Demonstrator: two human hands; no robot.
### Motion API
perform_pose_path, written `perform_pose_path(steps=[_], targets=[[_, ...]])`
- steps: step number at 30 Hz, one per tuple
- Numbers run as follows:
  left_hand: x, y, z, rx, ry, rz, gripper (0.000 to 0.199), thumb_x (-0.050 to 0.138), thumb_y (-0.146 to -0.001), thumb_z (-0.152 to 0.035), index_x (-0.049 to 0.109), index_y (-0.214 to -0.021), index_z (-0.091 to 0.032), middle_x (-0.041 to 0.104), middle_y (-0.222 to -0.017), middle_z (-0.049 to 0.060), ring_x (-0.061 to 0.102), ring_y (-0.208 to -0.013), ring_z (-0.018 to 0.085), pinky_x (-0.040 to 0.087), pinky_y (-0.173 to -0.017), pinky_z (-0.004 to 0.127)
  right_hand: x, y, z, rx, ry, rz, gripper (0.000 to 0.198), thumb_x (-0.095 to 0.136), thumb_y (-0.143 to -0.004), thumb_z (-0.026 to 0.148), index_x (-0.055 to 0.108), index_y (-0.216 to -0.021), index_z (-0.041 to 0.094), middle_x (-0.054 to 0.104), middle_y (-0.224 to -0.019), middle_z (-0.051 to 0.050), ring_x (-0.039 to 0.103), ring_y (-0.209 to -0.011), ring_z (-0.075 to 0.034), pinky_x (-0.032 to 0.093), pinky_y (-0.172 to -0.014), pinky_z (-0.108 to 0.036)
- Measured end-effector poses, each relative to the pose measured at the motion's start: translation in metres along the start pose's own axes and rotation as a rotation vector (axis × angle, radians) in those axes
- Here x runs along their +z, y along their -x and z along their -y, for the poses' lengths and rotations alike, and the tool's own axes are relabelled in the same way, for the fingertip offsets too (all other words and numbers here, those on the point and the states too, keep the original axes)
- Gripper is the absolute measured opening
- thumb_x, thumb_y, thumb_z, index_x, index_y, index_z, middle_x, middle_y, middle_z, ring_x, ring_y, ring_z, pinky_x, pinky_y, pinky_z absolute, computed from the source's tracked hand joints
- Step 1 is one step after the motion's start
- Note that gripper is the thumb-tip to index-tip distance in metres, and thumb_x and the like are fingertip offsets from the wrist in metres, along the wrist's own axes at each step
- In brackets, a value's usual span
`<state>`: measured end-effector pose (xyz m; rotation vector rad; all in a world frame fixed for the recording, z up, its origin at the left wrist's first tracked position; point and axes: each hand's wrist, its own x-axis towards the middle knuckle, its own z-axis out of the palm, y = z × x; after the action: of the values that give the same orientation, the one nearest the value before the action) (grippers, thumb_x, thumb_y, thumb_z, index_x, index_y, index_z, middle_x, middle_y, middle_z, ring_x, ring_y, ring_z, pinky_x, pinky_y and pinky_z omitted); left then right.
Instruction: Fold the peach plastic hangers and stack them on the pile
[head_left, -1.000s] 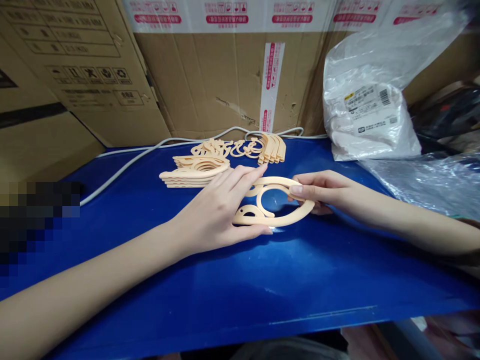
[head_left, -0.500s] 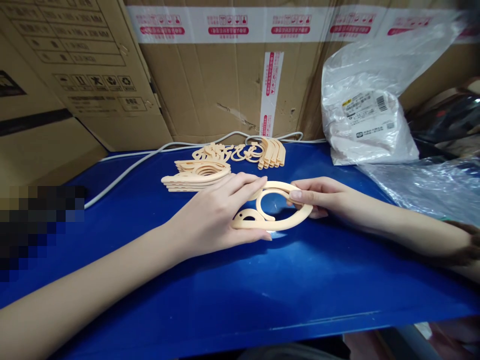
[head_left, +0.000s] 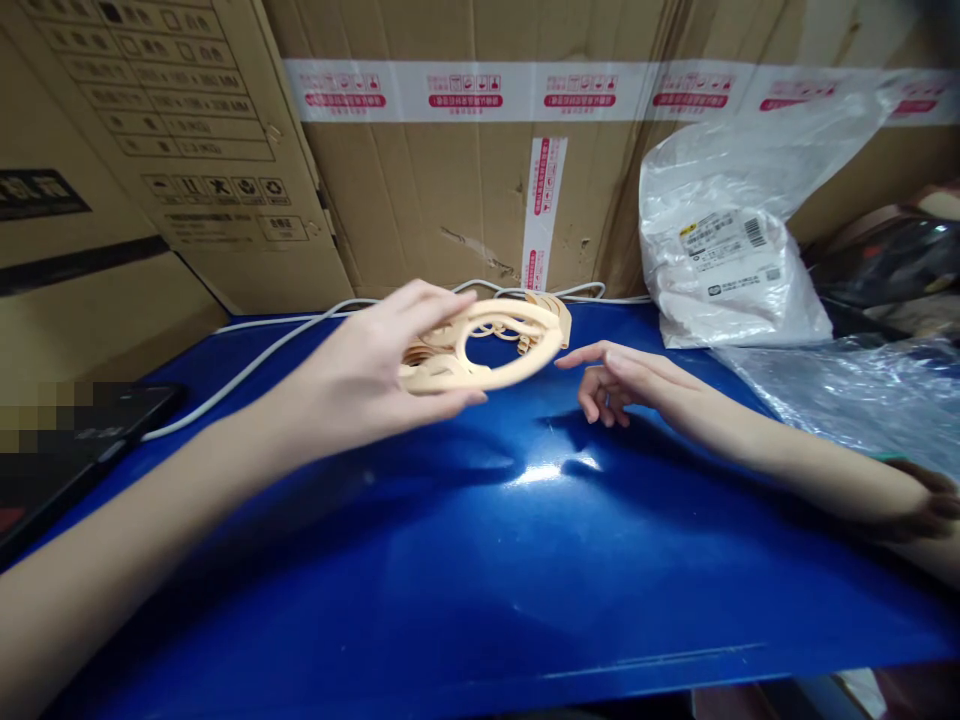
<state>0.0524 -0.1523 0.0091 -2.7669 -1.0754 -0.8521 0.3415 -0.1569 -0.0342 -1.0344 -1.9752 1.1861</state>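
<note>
My left hand grips one end of a beige plastic folding hanger, folded into an oval loop, between thumb and fingers. The hanger is held above the blue table, in front of the beige parts at the back. To its right, my right hand is empty, its index finger stretched toward the loop without holding it and the other fingers loosely bent. Behind the hanger, several curved beige pieces show in part. The stack of similar pieces is mostly hidden by my left hand and the hanger.
Cardboard boxes wall off the back and left of the blue table. A white cable runs along the rear. At right lie a white plastic bag and clear plastic film. A dark phone is at left.
My right hand has let go of the hanger and opened. My left hand has carried the hanger left and back, over toward the stack. The view has tilted up slightly.
</note>
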Motion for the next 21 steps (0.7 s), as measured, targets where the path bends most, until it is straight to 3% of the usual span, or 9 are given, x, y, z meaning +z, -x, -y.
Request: perform_pose_path(steps=[4,9,14,21], targets=[[-0.019,-0.002,0.029,-0.176,-0.013,0.062,0.075,0.065,-0.077,-0.063,0.054,-0.136,-0.019,0.06,-0.126,0.006,0.059,-0.113,0.027,0.048,-0.099,0.034,-0.002,0.0,-0.001,-0.041,0.285,0.061,0.043,0.047,-0.096,0.051,0.052,-0.125,0.02,0.061,-0.086,-0.001,0.056,-0.076,-0.015,0.043,-0.068,-0.029],[-0.026,0.002,0.066,-0.346,-0.016,0.194,0.078,0.065,-0.071,-0.067,0.055,-0.136,-0.025,0.058,-0.137,0.003,0.054,-0.124,0.03,0.043,-0.107,0.035,-0.004,0.002,0.0,-0.176,0.694,0.11,0.034,0.049,-0.097,0.044,0.06,-0.12,0.022,0.061,-0.095,-0.002,0.057,-0.086,-0.016,0.044,-0.078,-0.03],[-0.021,0.005,0.082,-0.386,-0.02,0.315,0.08,0.064,-0.07,-0.066,0.053,-0.139,-0.026,0.054,-0.142,0.003,0.051,-0.129,0.032,0.039,-0.112,0.039,-0.006,0.002,0.001,-0.193,0.77,0.155,0.032,0.046,-0.098,0.042,0.062,-0.116,0.021,0.062,-0.104,-0.005,0.058,-0.09,-0.016,0.044,-0.081,-0.03],[-0.016,0.005,0.08,-0.449,-0.021,0.361,0.089,0.062,-0.066,-0.074,0.052,-0.14,-0.025,0.051,-0.146,0.004,0.047,-0.133,0.033,0.036,-0.115,0.041,-0.007,0.0,-0.001,-0.202,0.791,0.162,0.033,0.046,-0.098,0.042,0.062,-0.117,0.019,0.063,-0.096,-0.005,0.059,-0.084,-0.016,0.044,-0.076,-0.029]])
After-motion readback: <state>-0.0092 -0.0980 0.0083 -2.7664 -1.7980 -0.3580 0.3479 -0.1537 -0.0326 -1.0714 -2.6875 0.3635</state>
